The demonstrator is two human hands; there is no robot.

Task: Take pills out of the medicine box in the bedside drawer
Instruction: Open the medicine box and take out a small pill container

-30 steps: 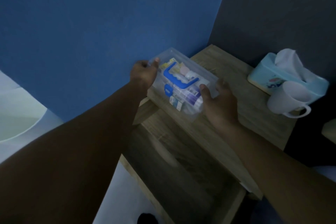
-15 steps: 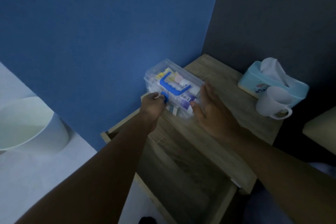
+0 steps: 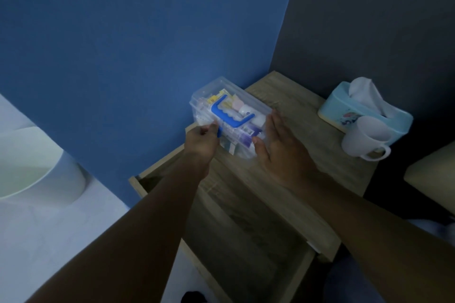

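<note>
A clear plastic medicine box (image 3: 256, 106) with a blue handle (image 3: 231, 117) rests on the wooden bedside table top (image 3: 302, 155), close to the blue wall. Its lid is down, and packets and small bottles show through it. My left hand (image 3: 202, 141) pinches a small blue latch on the box's near left side. My right hand (image 3: 278, 147) lies flat against the box's right end, fingers extended, steadying it. Below the table top the drawer (image 3: 246, 241) stands pulled out, and its inside is dark.
A light blue tissue box (image 3: 344, 110) with a white tissue and a white mug (image 3: 364, 140) stand at the table's right side. A white round bin (image 3: 37, 170) sits on the floor at the left. A beige cushion edge (image 3: 433, 179) shows at the right.
The box went from held between both hands to resting on the table top. My left hand moved from its far left end to the blue latch; my right hand opened flat against it.
</note>
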